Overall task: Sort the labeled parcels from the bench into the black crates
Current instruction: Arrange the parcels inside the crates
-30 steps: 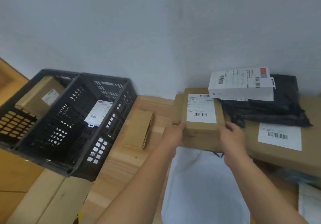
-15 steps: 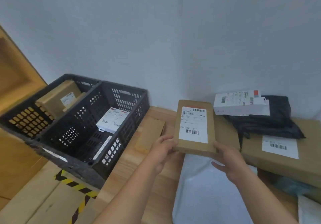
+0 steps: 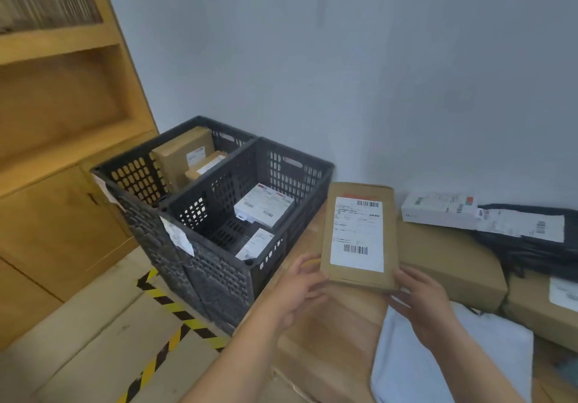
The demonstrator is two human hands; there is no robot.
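A flat brown parcel (image 3: 359, 237), white barcode label facing up, is held at its near edge by the left hand (image 3: 300, 287) and right hand (image 3: 422, 299), just beside two perforated black crates. The left crate (image 3: 134, 177) holds brown boxes (image 3: 178, 160). The right crate (image 3: 291, 168) holds white labeled boxes (image 3: 262, 208).

Left hand (image 3: 298, 287): bare; lower centre of frame; back and thumb in view, fingertips partly hidden.
Right hand (image 3: 422, 298): bare; lower right of centre; back, knuckles and thumb in view.
Left forearm (image 3: 247, 352): bare from wrist to bottom edge of frame; narrows toward the wrist.
Right forearm (image 3: 481, 371): bare from wrist to bottom edge of frame; narrows toward the wrist.
Wrists: bare skin on both.
Fine detail: nails and small marks too blurred to tell.
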